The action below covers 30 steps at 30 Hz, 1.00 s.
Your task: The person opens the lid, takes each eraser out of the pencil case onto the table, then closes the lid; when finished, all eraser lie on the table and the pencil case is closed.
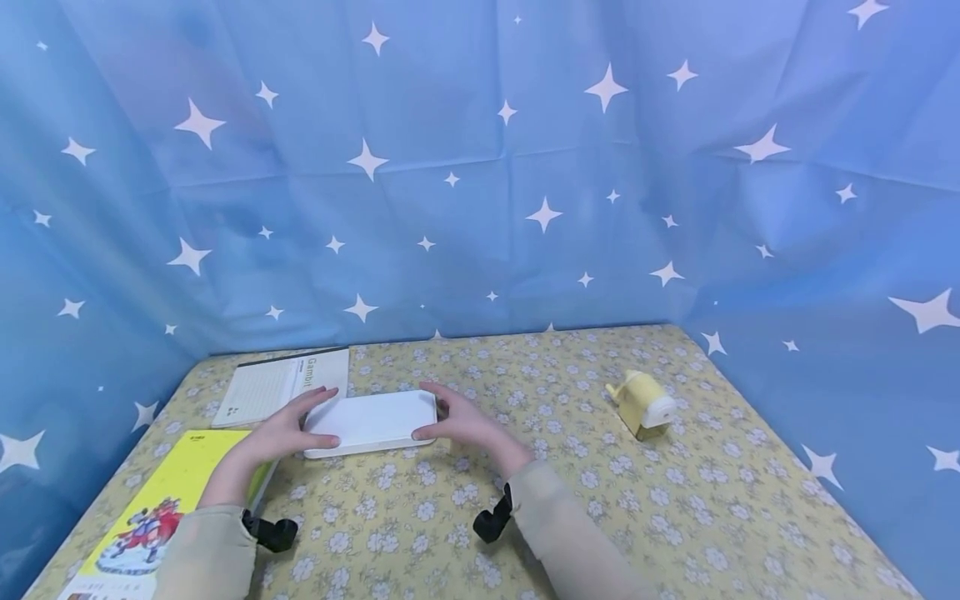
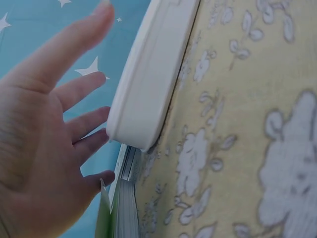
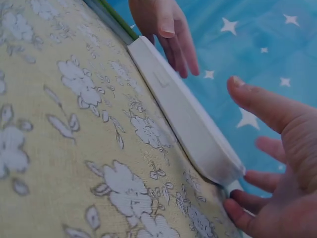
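Observation:
A white, shallow box-like case [image 1: 382, 419] with rounded corners lies flat on the flowered tablecloth. My left hand [image 1: 285, 432] is at its left end, thumb toward the near edge and fingers toward the far side. At the opposite end is my right hand [image 1: 467, 422], its thumb over the near corner. In the left wrist view the fingers are spread, with some fingertips right at the corner of the case [image 2: 143, 89]. The right wrist view has the right fingers loosely spread beside the case's end [image 3: 218, 161], the thumb raised above it.
A yellow picture-covered book [image 1: 176, 479] lies at the left, partly under my left forearm. Behind it is a pale notebook [image 1: 258, 390] marked "Gambit". A small yellow-and-white crank device [image 1: 643, 404] stands at the right. Blue star-patterned curtains [image 1: 480, 167] border the table.

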Each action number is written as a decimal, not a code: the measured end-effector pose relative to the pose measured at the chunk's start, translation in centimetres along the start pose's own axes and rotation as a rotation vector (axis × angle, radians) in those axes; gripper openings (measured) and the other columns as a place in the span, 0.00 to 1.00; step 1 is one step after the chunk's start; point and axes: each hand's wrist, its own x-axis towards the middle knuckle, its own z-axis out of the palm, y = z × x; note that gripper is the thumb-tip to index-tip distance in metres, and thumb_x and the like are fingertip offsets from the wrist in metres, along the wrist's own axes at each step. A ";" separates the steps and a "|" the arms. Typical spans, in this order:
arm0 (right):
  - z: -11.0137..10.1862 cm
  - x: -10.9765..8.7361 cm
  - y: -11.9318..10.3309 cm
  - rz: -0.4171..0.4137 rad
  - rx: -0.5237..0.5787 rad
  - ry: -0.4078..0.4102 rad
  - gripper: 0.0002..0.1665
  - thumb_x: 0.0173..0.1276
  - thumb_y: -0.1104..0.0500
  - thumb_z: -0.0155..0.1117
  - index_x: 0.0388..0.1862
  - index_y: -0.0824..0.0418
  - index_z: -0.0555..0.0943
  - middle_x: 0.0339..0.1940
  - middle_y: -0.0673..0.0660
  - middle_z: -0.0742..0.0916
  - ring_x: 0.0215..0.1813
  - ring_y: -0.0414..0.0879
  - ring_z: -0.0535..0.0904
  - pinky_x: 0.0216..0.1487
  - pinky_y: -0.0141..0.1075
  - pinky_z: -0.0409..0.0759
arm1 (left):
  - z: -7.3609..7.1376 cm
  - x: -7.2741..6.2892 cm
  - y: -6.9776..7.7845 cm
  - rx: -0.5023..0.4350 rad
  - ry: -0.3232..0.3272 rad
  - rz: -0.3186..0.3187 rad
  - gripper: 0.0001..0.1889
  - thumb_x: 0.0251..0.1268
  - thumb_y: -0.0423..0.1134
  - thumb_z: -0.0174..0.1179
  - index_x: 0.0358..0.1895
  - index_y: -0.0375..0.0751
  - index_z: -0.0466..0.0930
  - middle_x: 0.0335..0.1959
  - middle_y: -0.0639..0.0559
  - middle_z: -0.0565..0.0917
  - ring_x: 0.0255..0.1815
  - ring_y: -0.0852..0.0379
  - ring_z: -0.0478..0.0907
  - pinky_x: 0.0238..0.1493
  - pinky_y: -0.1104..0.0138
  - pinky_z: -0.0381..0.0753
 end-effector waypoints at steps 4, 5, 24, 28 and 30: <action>0.2 0.4 0.3 -0.009 -0.027 0.002 0.52 0.58 0.54 0.76 0.77 0.55 0.59 0.76 0.59 0.61 0.74 0.57 0.59 0.69 0.50 0.62 | 0.3 -0.1 0.1 0.030 -0.008 -0.010 0.49 0.52 0.51 0.72 0.74 0.35 0.57 0.74 0.28 0.47 0.72 0.25 0.43 0.63 0.32 0.51; 0.3 0.4 0.4 -0.010 -0.036 0.004 0.52 0.57 0.54 0.76 0.77 0.55 0.59 0.77 0.59 0.60 0.75 0.57 0.57 0.70 0.51 0.61 | 0.4 0.0 0.1 0.035 -0.012 -0.010 0.50 0.52 0.50 0.73 0.74 0.35 0.57 0.74 0.28 0.47 0.72 0.25 0.43 0.63 0.32 0.51; 1.1 0.8 1.7 -0.027 -0.226 0.072 0.51 0.53 0.52 0.78 0.75 0.53 0.64 0.78 0.57 0.58 0.75 0.58 0.55 0.68 0.57 0.60 | 1.1 0.8 -0.2 0.196 0.022 0.041 0.50 0.44 0.45 0.75 0.72 0.32 0.60 0.73 0.33 0.58 0.72 0.30 0.52 0.65 0.38 0.57; 1.1 1.0 1.7 -0.018 -0.265 0.071 0.53 0.52 0.51 0.78 0.75 0.52 0.63 0.77 0.57 0.59 0.74 0.58 0.58 0.67 0.56 0.62 | 1.0 1.1 0.2 0.265 0.012 0.049 0.49 0.44 0.44 0.75 0.72 0.33 0.61 0.73 0.34 0.60 0.72 0.32 0.54 0.65 0.40 0.60; 1.2 1.0 1.6 -0.018 -0.268 0.071 0.53 0.52 0.52 0.79 0.75 0.53 0.63 0.77 0.57 0.60 0.73 0.58 0.58 0.67 0.56 0.63 | 0.9 1.1 0.3 0.289 0.011 0.045 0.50 0.44 0.45 0.75 0.72 0.33 0.61 0.73 0.35 0.60 0.72 0.32 0.55 0.65 0.41 0.60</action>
